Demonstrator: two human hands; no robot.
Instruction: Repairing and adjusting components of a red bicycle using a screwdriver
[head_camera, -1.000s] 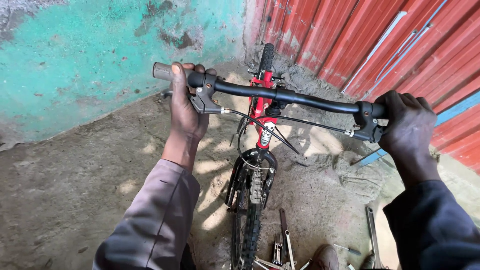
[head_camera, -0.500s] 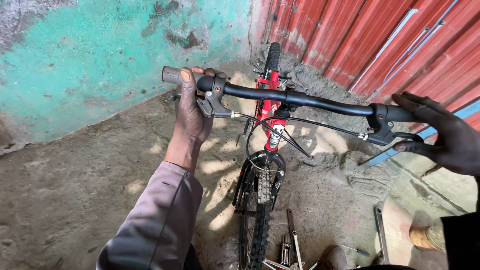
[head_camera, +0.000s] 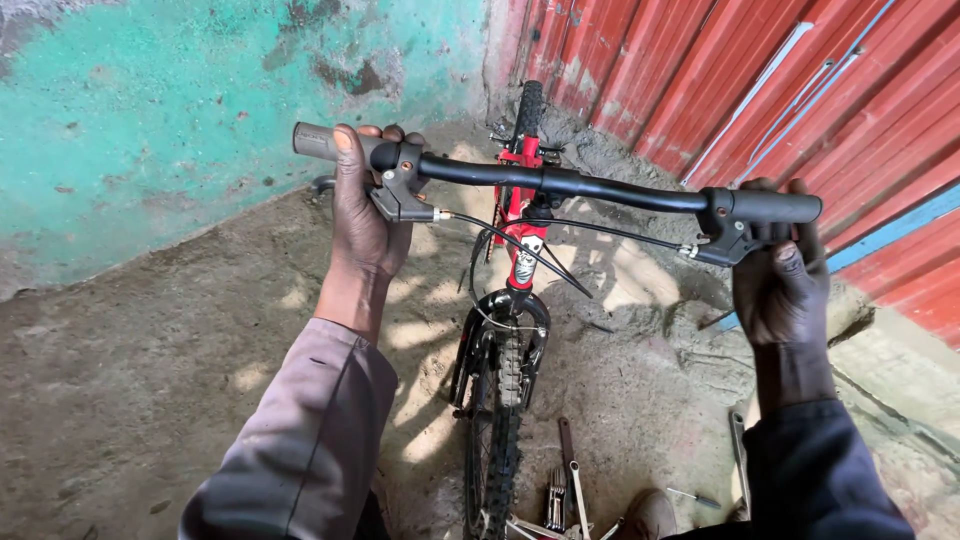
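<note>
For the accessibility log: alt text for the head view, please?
Both hands grip a red bicycle's black handlebar, left hand at the left grip, right hand under the right brake lever. Tools lie on the dirt floor.

Black matt metal handlebar (head_camera: 600, 188) showing a smooth tube, ending in a grey rubber grip (head_camera: 318, 142). Glossy red painted metal bicycle frame (head_camera: 522, 215). Knobbly black rubber tyre (head_camera: 495, 450). Rough dusty earth floor (head_camera: 150, 350). Peeling turquoise plaster wall (head_camera: 180, 110) flaking. Ribbed red sheet-metal wall (head_camera: 800, 90).

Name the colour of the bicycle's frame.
Red; the frame shows best in the head view, below the black handlebar.
</note>
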